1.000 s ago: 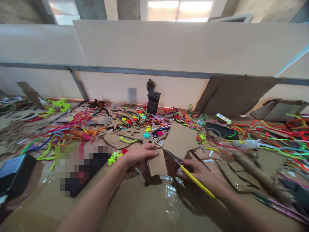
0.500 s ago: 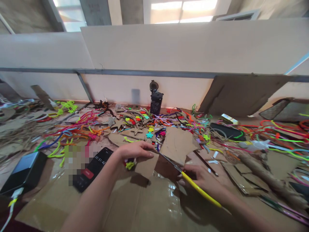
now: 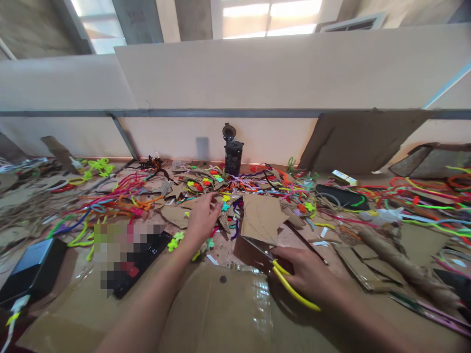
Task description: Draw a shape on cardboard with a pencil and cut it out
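Observation:
My right hand is wrapped round the yellow handles of a pair of scissors. The blades point left and away from me, along the near edge of a tan cardboard piece with curved marks on it. Whether blades and cardboard touch, I cannot tell. Reaching forward, my left hand is over the craft pile, its fingers loosely bent and apart, with nothing visible in them. Small pipe-cleaner flowers in yellow and turquoise lie beside its fingertips. A cardboard star lies farther back.
A large taped cardboard sheet covers the near table. At left lie a phone and a black box-shaped device with a white cable. A dark lidded cup stands at the back. Tangled pipe cleaners and cardboard scraps spread either side.
My left hand has moved forward from beside the blade tips to the pile. The small cardboard piece under it is out of sight. The scissors have turned slightly in my right hand.

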Demonstrator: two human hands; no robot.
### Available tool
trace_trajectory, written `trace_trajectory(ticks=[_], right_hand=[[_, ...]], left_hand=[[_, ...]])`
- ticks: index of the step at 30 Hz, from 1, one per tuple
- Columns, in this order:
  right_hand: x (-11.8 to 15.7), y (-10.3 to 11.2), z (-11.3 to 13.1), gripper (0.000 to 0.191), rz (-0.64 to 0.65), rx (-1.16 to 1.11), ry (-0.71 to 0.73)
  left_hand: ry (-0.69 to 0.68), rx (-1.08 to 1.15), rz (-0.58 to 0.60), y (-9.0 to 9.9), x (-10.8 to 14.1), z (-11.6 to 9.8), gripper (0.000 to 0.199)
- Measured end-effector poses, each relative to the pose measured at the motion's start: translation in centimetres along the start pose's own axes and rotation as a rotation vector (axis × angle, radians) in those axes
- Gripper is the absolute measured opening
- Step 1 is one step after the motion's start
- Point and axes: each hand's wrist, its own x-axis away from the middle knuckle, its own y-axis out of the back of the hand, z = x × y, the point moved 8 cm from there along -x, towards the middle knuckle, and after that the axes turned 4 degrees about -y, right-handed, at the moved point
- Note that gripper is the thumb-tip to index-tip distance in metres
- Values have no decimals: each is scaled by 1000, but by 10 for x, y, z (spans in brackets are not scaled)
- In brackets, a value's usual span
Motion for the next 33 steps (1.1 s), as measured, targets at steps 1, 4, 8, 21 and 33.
trace_trajectory(ticks=[1, 4, 8, 21, 33], right_hand=[[1, -2, 0, 21, 5, 31, 11], [5, -5, -1, 20, 16, 85, 49], [7, -8, 1, 19, 33, 131, 99], [7, 13, -12, 33, 162, -166, -32], [4, 33, -61, 81, 78, -314, -239]], left_hand=[[89, 121, 130, -17, 6, 2, 33], [406, 378, 462, -61, 34, 12, 44], [533, 547, 605, -85, 56, 13, 55], [384, 1032, 217, -52, 24, 5, 49], [335, 1058, 287, -59, 30, -11, 48]])
